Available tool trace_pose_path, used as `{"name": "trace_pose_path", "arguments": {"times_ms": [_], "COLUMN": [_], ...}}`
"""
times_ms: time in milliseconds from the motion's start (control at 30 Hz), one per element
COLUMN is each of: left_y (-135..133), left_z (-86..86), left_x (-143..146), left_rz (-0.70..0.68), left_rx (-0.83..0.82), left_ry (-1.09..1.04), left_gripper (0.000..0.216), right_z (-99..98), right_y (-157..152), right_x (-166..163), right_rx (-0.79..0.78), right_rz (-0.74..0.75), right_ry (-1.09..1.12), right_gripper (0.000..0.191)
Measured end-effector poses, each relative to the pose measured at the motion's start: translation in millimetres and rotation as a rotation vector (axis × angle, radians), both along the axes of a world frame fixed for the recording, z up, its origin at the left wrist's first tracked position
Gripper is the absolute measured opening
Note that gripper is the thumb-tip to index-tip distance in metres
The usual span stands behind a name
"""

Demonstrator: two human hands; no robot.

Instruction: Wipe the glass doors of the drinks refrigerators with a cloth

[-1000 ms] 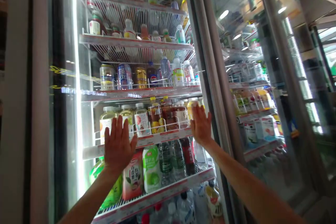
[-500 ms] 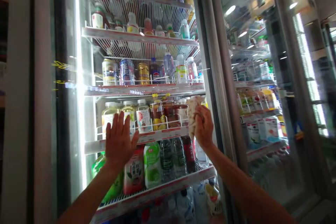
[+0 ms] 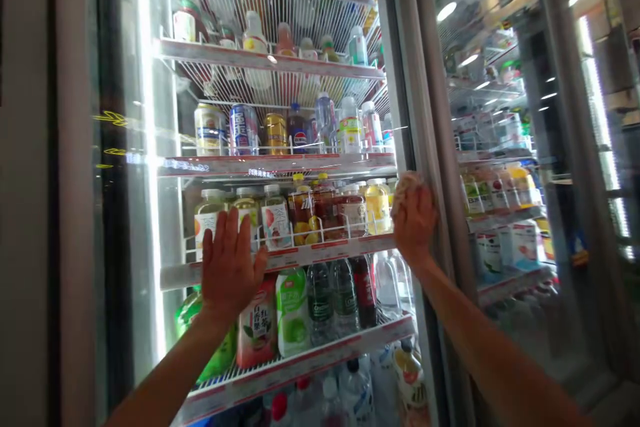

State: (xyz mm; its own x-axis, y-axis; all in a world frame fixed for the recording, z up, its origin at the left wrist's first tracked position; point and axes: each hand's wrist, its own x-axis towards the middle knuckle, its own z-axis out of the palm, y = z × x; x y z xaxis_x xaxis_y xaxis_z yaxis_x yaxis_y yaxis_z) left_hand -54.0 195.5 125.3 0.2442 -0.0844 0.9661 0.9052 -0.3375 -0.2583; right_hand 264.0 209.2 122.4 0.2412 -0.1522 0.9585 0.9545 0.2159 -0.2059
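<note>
On the head view I recorded a lit drinks cooler (image 3: 73, 213) behind a glass pane (image 3: 113, 227); its top and base were cut off by the picture edges. Right of a metal upright (image 3: 425, 93), a second bay (image 3: 515, 283) stood in dimmer light, its contents blurred by glare. In the main bay, wire shelves (image 3: 280, 165) carried drinks in rows; the lowest bottles (image 3: 357, 387) were cut off below. The left forearm (image 3: 170, 360) and right forearm (image 3: 480, 333) entered from the bottom edge, and the left one partly covered a green bottle (image 3: 220, 357). Beside it stood a red bottle (image 3: 257, 330), a green-and-white bottle (image 3: 293, 313) and clear bottles (image 3: 320, 310) whose green labels I could not fully read.

The left hand (image 3: 230, 263) was spread flat, palm toward the pane, holding nothing; it hid part of the tea row, and contact was unconfirmed. The right hand (image 3: 416, 220) lay over a pale cloth (image 3: 409, 180) at the pane's edge, overlapping the upright. Its fingers pointed upward; most of the cloth was hidden, and I could not tell whether they gripped it.

Higher up, cans (image 3: 243, 128) stood left of a dark blue bottle (image 3: 297, 130) bearing a Pepsi emblem. Legible characters were 百香果 and 红茶 on the red bottle, and 茶 on a white-labelled bottle (image 3: 276, 220).
</note>
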Motion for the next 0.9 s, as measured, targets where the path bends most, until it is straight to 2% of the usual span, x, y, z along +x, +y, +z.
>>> {"name": "trace_pose_path", "arguments": {"times_ms": [67, 233, 267, 367, 433, 467, 567, 600, 667, 767, 800, 833, 900], "left_y": [-1, 0, 0, 1, 0, 0, -1, -1, -1, 0, 0, 0, -1], "left_z": [0.1, 0.2, 0.3, 0.6, 0.5, 0.1, -3.7, -5.9, -10.6, -15.7, -16.4, -16.6, -16.2], "left_x": [0, -1, -1, 0, 1, 1, 1, 2, 2, 3, 3, 3, 2], "left_rz": [0.012, 0.016, 0.016, 0.018, 0.018, 0.017, 0.014, 0.016, 0.025, 0.034, 0.031, 0.026, 0.015], "left_rx": [-0.001, 0.021, 0.021, 0.020, 0.018, 0.015, 0.011, 0.009, 0.012, 0.022, 0.026, 0.026, 0.020], "left_ry": [0.001, 0.013, 0.013, 0.009, 0.007, 0.005, -0.001, 0.000, 0.002, 0.011, 0.009, 0.009, 0.013], "left_gripper": [0.071, 0.070, 0.070, 0.070, 0.071, 0.070, 0.068, 0.067, 0.066, 0.067, 0.067, 0.067, 0.066], "right_z": [3.5, -17.8, -18.8, -11.2, -8.3, -10.1, -23.4, -26.3, -24.8, -12.8, -11.0, -11.6, -17.9], "right_y": [0, -6, -6, -5, -5, -6, -9, -9, -8, -4, -3, -3, -6], "right_x": [-5, -41, -39, -22, -22, -27, -44, -45, -38, -28, -30, -34, -43], "right_rx": [0.052, -0.089, -0.088, -0.014, -0.003, -0.029, -0.131, -0.138, -0.078, 0.046, 0.053, 0.030, -0.059], "right_rz": [0.003, 0.095, 0.091, 0.046, 0.035, 0.045, 0.092, 0.092, 0.056, 0.012, 0.019, 0.036, 0.073], "right_ry": [0.029, -0.409, -0.397, -0.069, 0.027, -0.043, -0.509, -0.594, -0.495, -0.064, -0.028, -0.083, -0.391], "right_gripper": [0.048, 0.041, 0.039, 0.040, 0.043, 0.044, 0.049, 0.050, 0.050, 0.049, 0.050, 0.050, 0.052]}}
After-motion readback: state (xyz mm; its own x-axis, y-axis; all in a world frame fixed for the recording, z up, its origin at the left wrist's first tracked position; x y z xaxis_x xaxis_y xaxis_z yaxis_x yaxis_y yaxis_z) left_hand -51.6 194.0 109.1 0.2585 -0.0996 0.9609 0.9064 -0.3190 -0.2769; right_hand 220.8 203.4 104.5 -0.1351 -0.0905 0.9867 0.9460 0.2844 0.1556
